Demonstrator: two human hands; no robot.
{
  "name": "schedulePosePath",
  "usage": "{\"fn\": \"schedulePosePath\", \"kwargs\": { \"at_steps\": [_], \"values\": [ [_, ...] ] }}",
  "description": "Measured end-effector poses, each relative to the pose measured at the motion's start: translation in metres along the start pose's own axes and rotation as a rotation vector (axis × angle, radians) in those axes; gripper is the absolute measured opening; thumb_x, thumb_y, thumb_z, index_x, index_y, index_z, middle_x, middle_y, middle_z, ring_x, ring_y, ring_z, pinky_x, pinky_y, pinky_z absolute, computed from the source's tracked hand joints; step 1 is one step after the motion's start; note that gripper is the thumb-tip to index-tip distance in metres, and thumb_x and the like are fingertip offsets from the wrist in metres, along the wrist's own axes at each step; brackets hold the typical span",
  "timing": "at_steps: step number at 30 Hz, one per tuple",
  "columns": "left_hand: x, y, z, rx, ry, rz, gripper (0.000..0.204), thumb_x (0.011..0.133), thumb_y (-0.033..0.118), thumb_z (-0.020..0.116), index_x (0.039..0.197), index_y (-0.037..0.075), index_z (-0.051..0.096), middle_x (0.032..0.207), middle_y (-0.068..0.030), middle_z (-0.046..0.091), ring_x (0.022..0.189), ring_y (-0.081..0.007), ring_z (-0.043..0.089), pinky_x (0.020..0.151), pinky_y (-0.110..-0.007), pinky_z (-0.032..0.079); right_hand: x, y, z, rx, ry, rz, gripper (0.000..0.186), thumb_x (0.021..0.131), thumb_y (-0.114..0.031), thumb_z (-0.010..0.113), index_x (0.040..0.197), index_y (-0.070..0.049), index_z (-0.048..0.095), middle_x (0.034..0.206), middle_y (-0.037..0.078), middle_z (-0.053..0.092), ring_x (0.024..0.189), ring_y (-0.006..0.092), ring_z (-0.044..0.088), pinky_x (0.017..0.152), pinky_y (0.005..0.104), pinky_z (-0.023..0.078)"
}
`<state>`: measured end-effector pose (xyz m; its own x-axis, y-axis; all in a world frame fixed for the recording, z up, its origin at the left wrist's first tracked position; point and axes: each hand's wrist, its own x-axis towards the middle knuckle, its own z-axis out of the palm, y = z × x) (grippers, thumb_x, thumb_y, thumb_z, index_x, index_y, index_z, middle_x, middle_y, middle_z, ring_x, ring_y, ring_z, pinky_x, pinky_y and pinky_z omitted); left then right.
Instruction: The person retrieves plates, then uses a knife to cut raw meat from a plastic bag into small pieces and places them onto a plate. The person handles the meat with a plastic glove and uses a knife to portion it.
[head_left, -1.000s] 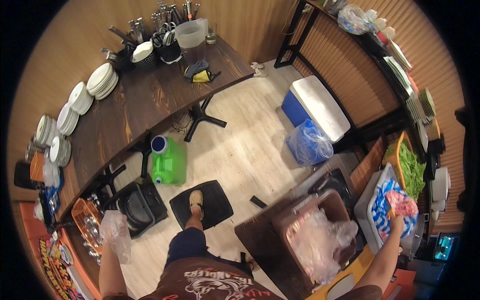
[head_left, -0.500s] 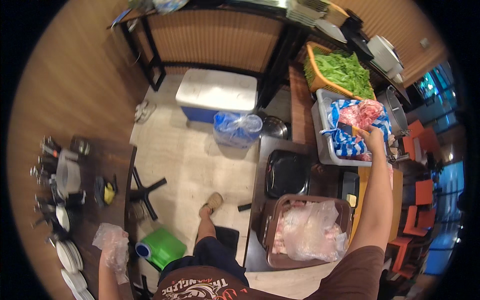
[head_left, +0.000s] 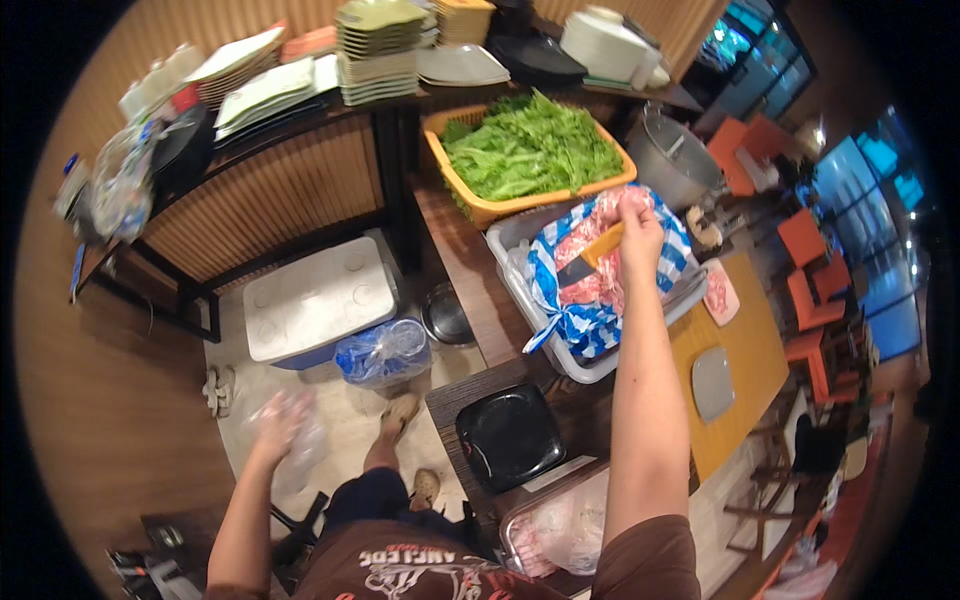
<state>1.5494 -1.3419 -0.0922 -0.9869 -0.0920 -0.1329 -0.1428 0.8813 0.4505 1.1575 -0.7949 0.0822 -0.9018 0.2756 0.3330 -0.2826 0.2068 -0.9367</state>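
My right hand [head_left: 641, 225] is closed around the orange handle of a tool with a dark, flat blade [head_left: 575, 270]; its exact kind does not show. It is above pink sliced meat [head_left: 590, 290] lying on a blue-and-white striped plastic bag [head_left: 545, 262] inside a grey tub [head_left: 507, 270]. My left hand [head_left: 280, 425] hangs low over the floor at the left. Thin clear plastic [head_left: 307, 455] covers it or hangs from it, and motion blurs the fingers.
An orange basket of lettuce [head_left: 610, 185] stands beyond the tub. Nearer are a black tray [head_left: 510, 437] and a plastic-covered tub of meat [head_left: 560, 525]. A cooler [head_left: 320, 300] and a blue bag [head_left: 383, 352] stand on the floor. Stacked plates [head_left: 378, 55] line the shelf.
My view and body have turned right and moved closer to the grey tub. My left hand has left the side table for the space over the floor. The right hand still holds the tool.
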Motion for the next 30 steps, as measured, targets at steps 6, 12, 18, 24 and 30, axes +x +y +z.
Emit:
{"fn": "schedulePosePath", "kwargs": {
  "at_steps": [6,12,18,24,30],
  "values": [
    [0.277,0.226,0.001,-0.228,0.067,0.75,0.035,0.094,0.026,0.063,0.124,0.006,0.064,0.127,-0.0155,0.065,0.11,-0.0338,0.064,0.097,-0.042,0.051,0.005,0.007,0.017,0.646,0.322,0.145,0.033,0.103,-0.031,0.048,0.08,-0.008,0.048,0.057,0.007,0.045,0.049,0.017,0.043,0.047,0.031,0.036],
    [0.379,0.385,0.035,-0.032,-0.199,1.315,0.042,0.088,0.029,0.067,0.126,0.011,0.064,0.125,-0.0106,0.064,0.12,-0.0275,0.059,0.104,-0.053,0.04,0.007,0.005,0.028,0.552,0.412,0.168,0.021,0.096,-0.024,0.044,0.086,-0.006,0.049,0.055,0.008,0.044,0.046,0.0173,0.04,0.047,0.0316,0.037],
    [0.437,0.34,0.062,0.078,-0.512,1.287,0.04,0.08,0.033,0.07,0.116,0.017,0.066,0.116,-0.0035,0.066,0.107,-0.0231,0.061,0.096,-0.051,0.044,-0.001,0.001,0.04,0.525,0.382,0.165,0.02,0.092,-0.025,0.043,0.081,-0.008,0.043,0.053,0.009,0.042,0.043,0.0161,0.035,0.043,0.0305,0.033],
    [0.429,0.317,0.069,0.091,-0.215,1.547,0.038,0.079,0.03,0.069,0.115,0.02,0.069,0.118,-0.0047,0.066,0.109,-0.0236,0.062,0.093,-0.043,0.049,-0.006,0.004,0.053,0.464,0.323,0.152,0.025,0.095,-0.03,0.045,0.08,-0.01,0.041,0.046,0.006,0.036,0.04,0.0148,0.03,0.042,0.0311,0.03],
    [0.388,0.316,0.098,-0.211,-0.207,1.453,0.04,0.077,0.026,0.068,0.115,0.017,0.068,0.122,-0.009,0.064,0.114,-0.0287,0.061,0.101,-0.047,0.045,-0.015,0.008,0.066,0.469,0.511,0.096,0.023,0.091,-0.021,0.046,0.075,-0.006,0.041,0.05,0.006,0.038,0.038,0.012,0.03,0.038,0.0289,0.026]
  ]
}}
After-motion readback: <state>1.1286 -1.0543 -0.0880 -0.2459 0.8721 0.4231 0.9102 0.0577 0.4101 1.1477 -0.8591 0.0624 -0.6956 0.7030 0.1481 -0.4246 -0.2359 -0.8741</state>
